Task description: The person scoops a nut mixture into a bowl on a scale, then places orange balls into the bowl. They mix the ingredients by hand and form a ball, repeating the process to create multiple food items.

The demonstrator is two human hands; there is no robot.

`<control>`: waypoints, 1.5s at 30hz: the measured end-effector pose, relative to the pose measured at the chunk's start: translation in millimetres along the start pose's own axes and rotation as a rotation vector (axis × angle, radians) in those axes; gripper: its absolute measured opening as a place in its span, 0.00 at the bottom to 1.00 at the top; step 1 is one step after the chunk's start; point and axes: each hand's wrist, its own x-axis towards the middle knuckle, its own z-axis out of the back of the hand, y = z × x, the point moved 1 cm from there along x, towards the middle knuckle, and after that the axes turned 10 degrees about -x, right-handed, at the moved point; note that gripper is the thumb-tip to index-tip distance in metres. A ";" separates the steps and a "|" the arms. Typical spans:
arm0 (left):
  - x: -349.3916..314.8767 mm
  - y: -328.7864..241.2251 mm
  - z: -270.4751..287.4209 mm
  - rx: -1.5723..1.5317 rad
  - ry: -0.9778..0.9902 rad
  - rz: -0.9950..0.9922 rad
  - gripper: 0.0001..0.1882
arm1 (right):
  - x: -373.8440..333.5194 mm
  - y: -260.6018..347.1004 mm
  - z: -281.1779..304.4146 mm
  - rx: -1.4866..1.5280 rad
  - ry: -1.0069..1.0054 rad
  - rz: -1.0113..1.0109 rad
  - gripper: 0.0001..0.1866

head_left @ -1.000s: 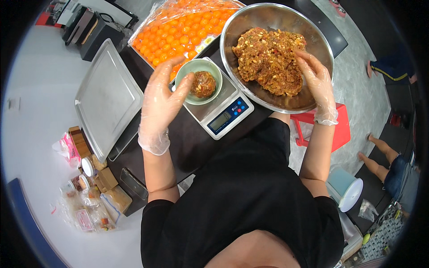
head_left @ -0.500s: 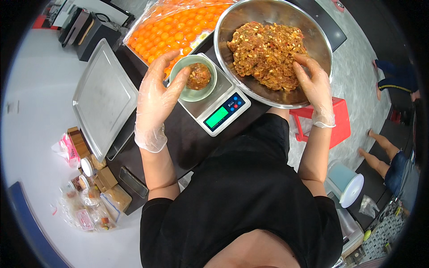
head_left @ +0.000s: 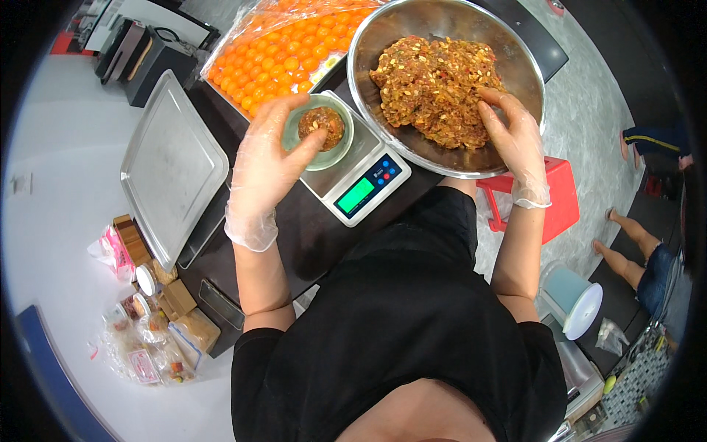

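Observation:
Both my hands wear clear plastic gloves. My left hand (head_left: 269,151) reaches over a small pale green bowl (head_left: 344,153), thumb and fingers apart. Its thumb tip meets the lower edge of a brown ball of filling (head_left: 322,127) inside the bowl; whether it presses on the ball I cannot tell. The bowl stands on a digital kitchen scale (head_left: 361,193) with a lit green display. My right hand (head_left: 515,136) is at the right side of a large steel bowl (head_left: 524,55), fingers curved and parted, tips beside a mass of nutty brown filling (head_left: 438,92). Nothing shows between them.
A plastic-covered tray of orange egg yolks (head_left: 283,62) lies behind the scale. To the left is a metal tray (head_left: 173,166), with a phone (head_left: 221,303), jars and bagged ingredients (head_left: 151,346) nearer. A red stool (head_left: 561,202) stands at right; other people's legs show beyond.
My left hand has moved right and further over the small bowl, bringing its thumb to the ball. My right hand stays beside the filling almost unchanged.

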 end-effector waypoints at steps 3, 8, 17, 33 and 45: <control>5.1 11.3 -13.0 0.155 0.099 -0.063 0.25 | 0.4 0.9 0.1 0.009 -0.002 -0.006 0.18; 21.7 24.8 -35.9 0.140 0.146 0.040 0.25 | 2.9 2.6 -0.1 0.011 -0.014 0.015 0.17; 30.7 -17.3 -39.1 -1.862 0.221 0.028 0.41 | 16.9 32.8 -5.7 0.529 -0.224 -0.023 0.14; 77.1 -88.5 -85.5 -1.639 0.300 0.214 0.23 | 33.2 94.3 23.9 0.301 -0.332 0.505 0.33; 76.4 -102.9 -116.1 -1.734 0.032 0.473 0.18 | 47.5 82.9 14.1 0.738 -0.183 0.222 0.18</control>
